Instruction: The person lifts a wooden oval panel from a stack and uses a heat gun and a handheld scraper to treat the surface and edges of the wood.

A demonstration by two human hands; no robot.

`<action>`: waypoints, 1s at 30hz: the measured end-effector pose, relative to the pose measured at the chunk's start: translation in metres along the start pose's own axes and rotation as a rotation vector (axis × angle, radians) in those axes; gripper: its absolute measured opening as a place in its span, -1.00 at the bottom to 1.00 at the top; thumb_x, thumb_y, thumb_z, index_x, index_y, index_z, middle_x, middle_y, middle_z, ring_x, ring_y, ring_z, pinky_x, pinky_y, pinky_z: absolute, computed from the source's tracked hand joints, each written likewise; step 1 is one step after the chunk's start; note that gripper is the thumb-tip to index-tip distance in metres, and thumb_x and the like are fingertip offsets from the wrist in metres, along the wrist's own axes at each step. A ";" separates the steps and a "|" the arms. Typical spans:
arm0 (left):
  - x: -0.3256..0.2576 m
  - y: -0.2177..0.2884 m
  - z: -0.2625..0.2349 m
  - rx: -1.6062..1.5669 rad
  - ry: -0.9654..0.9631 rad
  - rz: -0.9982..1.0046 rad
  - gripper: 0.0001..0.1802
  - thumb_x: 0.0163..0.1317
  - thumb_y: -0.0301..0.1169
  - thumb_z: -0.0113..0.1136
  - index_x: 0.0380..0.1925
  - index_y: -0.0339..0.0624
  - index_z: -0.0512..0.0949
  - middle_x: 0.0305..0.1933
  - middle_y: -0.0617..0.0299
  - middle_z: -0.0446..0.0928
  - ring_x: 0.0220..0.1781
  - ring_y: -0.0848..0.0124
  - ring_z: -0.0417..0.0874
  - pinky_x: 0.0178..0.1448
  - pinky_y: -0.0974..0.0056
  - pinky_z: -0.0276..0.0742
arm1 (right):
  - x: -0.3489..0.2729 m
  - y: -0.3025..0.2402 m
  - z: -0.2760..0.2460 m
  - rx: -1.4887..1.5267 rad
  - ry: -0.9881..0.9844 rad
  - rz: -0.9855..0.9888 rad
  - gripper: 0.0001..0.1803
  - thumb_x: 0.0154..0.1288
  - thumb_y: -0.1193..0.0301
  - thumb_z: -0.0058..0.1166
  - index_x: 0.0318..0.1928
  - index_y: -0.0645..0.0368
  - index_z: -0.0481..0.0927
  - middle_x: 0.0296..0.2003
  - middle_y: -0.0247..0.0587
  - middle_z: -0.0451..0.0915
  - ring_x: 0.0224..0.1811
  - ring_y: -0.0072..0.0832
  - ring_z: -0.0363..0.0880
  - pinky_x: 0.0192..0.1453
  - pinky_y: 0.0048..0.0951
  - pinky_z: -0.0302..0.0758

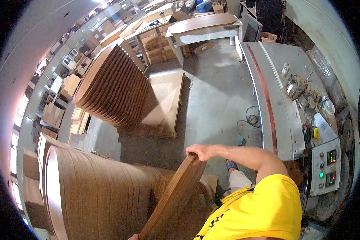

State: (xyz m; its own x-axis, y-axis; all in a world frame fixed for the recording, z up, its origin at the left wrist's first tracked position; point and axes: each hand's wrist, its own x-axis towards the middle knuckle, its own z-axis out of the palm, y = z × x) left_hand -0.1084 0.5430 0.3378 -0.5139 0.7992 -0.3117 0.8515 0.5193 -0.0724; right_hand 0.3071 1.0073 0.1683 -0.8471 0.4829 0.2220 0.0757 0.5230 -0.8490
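Yellow-shirted worker's right hand curls in a closed grip over the top edge of a brown, rounded wooden panel. Left hand barely shows at its lower end; grip cannot be told. Panel tilts, leaning by a row of like panels standing on edge. Risk: it could slide sideways and topple neighbours. Another fanned stack rests on a floor board.

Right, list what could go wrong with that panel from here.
1. The right hand grips only the top edge of the tilted wooden panel; the left hand barely shows at its lower end, so the panel could slip or swing.
2. The upright panel stack stands right beside it; a bump might tip some panels.
3. A cable lies on the floor near the sandalled foot: a possible trip.
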 end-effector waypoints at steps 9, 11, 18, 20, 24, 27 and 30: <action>0.046 0.230 -0.171 -0.145 -0.029 -0.017 -0.78 0.20 -0.23 0.44 -0.25 -0.08 0.73 -0.33 -0.02 0.72 -0.31 0.05 0.75 -0.16 0.08 0.66 | -0.033 0.027 -0.226 0.153 0.082 0.140 -0.37 -0.07 0.22 0.72 -0.18 0.10 0.45 -0.32 -0.36 0.50 -0.22 -0.52 0.42 -0.17 -0.34 0.45; 0.056 0.265 -0.202 -0.221 0.082 0.109 -0.83 0.20 -0.29 0.47 -0.31 -0.12 0.72 -0.44 -0.02 0.67 -0.43 0.16 0.67 -0.23 0.10 0.61 | -0.037 0.021 -0.280 0.051 0.174 0.130 -0.32 -0.14 0.13 0.75 -0.22 0.08 0.46 -0.37 -0.41 0.49 -0.29 -0.54 0.41 -0.23 -0.37 0.43; 0.101 0.368 -0.275 -0.475 0.250 0.252 -0.72 0.07 -0.34 0.63 -0.39 -0.26 0.70 -0.64 0.23 0.42 -0.53 0.45 0.38 -0.44 0.20 0.40 | -0.066 -0.139 -0.474 -0.396 0.454 -0.123 -0.42 -0.10 0.18 0.74 -0.29 0.12 0.53 -0.41 -0.48 0.51 -0.31 -0.62 0.43 -0.22 -0.45 0.40; 0.126 0.374 -0.275 -0.426 0.371 0.466 -0.70 0.00 -0.34 0.69 -0.38 -0.23 0.73 -0.65 0.36 0.36 -0.57 0.41 0.36 -0.49 0.24 0.37 | -0.089 -0.187 -0.518 -0.727 0.525 -0.059 -0.32 -0.18 0.37 0.75 -0.06 0.08 0.54 -0.18 -0.52 0.53 -0.04 -0.62 0.51 0.10 -0.44 0.53; 0.213 0.374 -0.257 -0.771 0.406 0.667 -0.47 -0.11 -0.06 0.64 -0.32 -0.26 0.68 -0.37 0.32 0.64 -0.27 0.50 0.55 -0.17 0.26 0.47 | -0.099 -0.266 -0.565 -0.478 0.677 -0.007 -0.54 0.07 0.36 0.65 -0.06 0.19 0.70 -0.20 -0.22 0.78 -0.18 -0.45 0.73 0.04 -0.35 0.66; 0.287 0.420 -0.294 -0.635 0.443 0.855 -0.60 -0.23 -0.34 0.60 -0.46 -0.27 0.57 -0.51 0.36 0.52 -0.39 0.53 0.40 -0.32 0.30 0.32 | -0.137 -0.359 -0.549 -0.638 0.863 0.133 -0.46 0.08 0.17 0.64 -0.07 0.27 0.71 -0.22 -0.20 0.78 -0.16 -0.43 0.74 0.01 -0.37 0.64; 0.328 0.476 -0.325 -0.775 0.450 0.996 -0.53 -0.22 -0.33 0.62 -0.35 -0.27 0.56 -0.41 0.35 0.51 -0.32 0.52 0.42 -0.26 0.31 0.33 | -0.158 -0.394 -0.546 -0.907 0.921 0.200 -0.36 0.10 0.03 0.59 0.00 0.29 0.72 -0.18 -0.17 0.77 -0.11 -0.39 0.74 0.04 -0.34 0.63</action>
State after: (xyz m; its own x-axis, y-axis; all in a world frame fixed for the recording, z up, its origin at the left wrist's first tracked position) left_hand 0.0946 1.1512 0.5086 0.1700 0.8865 0.4304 0.6792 -0.4218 0.6006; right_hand 0.6983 1.1082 0.7292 -0.1388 0.7185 0.6815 0.7889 0.4962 -0.3625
